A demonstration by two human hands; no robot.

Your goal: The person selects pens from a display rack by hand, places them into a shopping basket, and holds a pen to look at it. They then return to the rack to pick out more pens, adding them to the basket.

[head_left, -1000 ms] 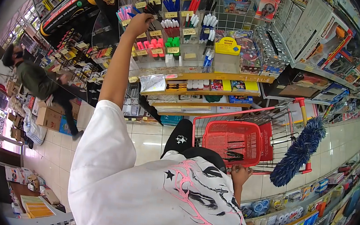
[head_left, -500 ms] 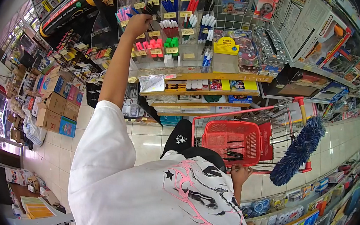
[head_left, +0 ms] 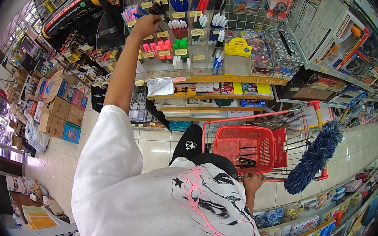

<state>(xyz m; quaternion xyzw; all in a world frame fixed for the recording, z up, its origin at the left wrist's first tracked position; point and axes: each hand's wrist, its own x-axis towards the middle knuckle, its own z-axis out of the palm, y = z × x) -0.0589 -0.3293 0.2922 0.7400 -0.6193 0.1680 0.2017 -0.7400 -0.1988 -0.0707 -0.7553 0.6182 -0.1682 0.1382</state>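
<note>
My left hand (head_left: 147,25) reaches up to the pen rack (head_left: 198,58), its fingers curled closed among the pens. Black pens (head_left: 159,8) and a blue pen (head_left: 143,11) stand right at its fingertips. What lies between the fingers is hidden. Low on the other side, my right hand (head_left: 252,182) is closed around the near rail of a red shopping cart (head_left: 279,179), close to the rim of a red basket (head_left: 267,140). Several black pens (head_left: 245,161) lie loose in that basket.
A blue fluffy duster (head_left: 314,156) sticks out at the cart's right end. Stocked shelves (head_left: 209,97) run below the rack, and more goods line the lower right. Cardboard boxes (head_left: 55,107) are stacked on the left. A yellow correction-pen display box (head_left: 238,47) stands beside the rack.
My left hand stays at the same spot on the pen rack, with barely any shift. The cart, the basket and my right hand look nearly unchanged.
</note>
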